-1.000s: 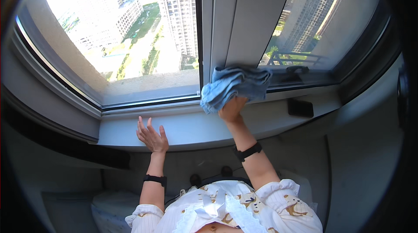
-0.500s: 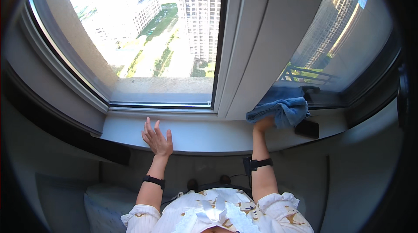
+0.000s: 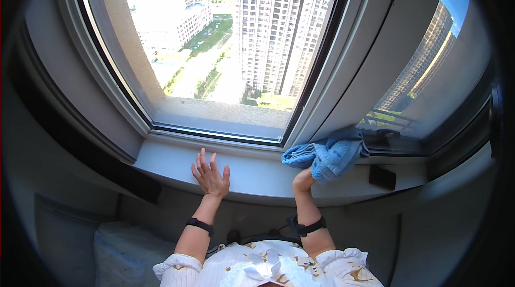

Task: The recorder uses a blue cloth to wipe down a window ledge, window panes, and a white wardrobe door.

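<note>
My left hand is over the white windowsill, its fingers spread and holding nothing. Whether it touches the sill I cannot tell. To the right, my right hand holds a bunched blue towel, which covers its fingers. The towel lies against the foot of the white window frame, at the back of the sill. Part of it drapes toward the right pane.
A dark phone-like slab lies on the sill right of the towel. Behind the sill are a large left windowpane and a smaller right pane, with high-rise buildings outside. A pale bundle sits below left.
My right hand and the towel have moved left, away from the dark slab. My left hand is slightly farther right, still spread. The whole view has shifted a little.
</note>
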A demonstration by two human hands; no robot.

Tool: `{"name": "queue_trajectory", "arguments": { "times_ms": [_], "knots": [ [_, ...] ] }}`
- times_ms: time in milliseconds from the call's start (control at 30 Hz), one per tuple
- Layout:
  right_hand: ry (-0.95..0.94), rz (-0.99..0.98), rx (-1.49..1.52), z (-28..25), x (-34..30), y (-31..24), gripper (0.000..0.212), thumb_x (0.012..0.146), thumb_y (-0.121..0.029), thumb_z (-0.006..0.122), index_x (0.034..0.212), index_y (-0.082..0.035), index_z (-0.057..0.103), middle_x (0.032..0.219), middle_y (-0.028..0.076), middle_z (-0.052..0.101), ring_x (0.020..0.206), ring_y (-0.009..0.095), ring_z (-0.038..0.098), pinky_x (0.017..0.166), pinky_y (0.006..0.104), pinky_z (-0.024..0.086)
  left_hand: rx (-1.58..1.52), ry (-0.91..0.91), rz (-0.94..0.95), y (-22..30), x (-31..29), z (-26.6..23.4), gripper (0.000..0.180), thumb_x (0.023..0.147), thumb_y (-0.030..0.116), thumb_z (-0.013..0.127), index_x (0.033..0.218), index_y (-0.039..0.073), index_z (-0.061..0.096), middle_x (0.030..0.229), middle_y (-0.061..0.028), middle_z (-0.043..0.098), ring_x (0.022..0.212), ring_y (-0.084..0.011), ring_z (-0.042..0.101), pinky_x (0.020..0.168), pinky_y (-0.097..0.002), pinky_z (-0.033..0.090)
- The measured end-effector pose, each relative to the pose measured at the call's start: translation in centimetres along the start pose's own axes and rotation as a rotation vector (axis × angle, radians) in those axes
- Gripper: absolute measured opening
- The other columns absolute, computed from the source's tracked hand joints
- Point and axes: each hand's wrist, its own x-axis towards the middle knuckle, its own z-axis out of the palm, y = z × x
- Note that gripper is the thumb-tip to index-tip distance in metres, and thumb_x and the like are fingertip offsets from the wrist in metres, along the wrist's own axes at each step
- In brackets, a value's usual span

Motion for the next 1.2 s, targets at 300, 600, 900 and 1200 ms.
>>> {"name": "queue_trajectory", "arguments": {
  "times_ms": [300,600,900,1200],
  "knots": [
    [-0.167,-0.714,-0.41,1.2,16.0,-7.8,0.075,0.087,-0.038,0.052,0.141,-0.001,0.014,0.145,0.022,0.016,0.135,0.04,0.012,0.109,0.0504,0.0,-0.027,-0.002,0.001,-0.3,0.2,0.3,0.049,0.088,0.042,0.036,0.125,0.009,0.035,0.14,-0.0172,0.021,0.131,-0.0333,0.018,0.103,-0.0534,0.01],
    [-0.15,-0.811,-0.442,1.5,20.2,-12.0,0.058,0.083,-0.047,0.053,0.122,-0.005,0.045,0.126,0.025,0.037,0.122,0.049,0.026,0.097,0.0607,0.018,-0.085,0.039,0.006,-0.3,0.2,0.0,0.049,0.086,0.038,0.044,0.125,0.01,0.035,0.14,-0.0167,0.021,0.131,-0.0339,0.019,0.103,-0.0533,0.011],
    [-0.267,0.545,1.123,-5.8,7.1,-6.8,0.037,0.093,-0.017,0.048,0.127,-0.004,0.043,0.13,0.012,0.045,0.113,0.022,0.049,0.1,0.0354,0.036,-0.826,-0.046,0.0,4.4,2.1,-4.1,0.051,0.083,0.028,0.059,0.123,0.0,0.043,0.132,-0.0225,0.034,0.122,-0.0351,0.034,0.101,-0.0447,0.025],
    [-0.454,0.742,0.982,-8.6,2.6,-7.9,0.041,0.094,-0.029,0.045,0.128,-0.005,0.042,0.128,0.011,0.047,0.112,0.023,0.05,0.099,0.0406,0.039,-1.891,-1.057,-0.487,10.8,3.8,-12.6,0.062,0.088,0.048,0.049,0.129,0.002,0.041,0.12,-0.0112,0.053,0.108,-0.0189,0.054,0.088,-0.0341,0.046]
  ]
}}
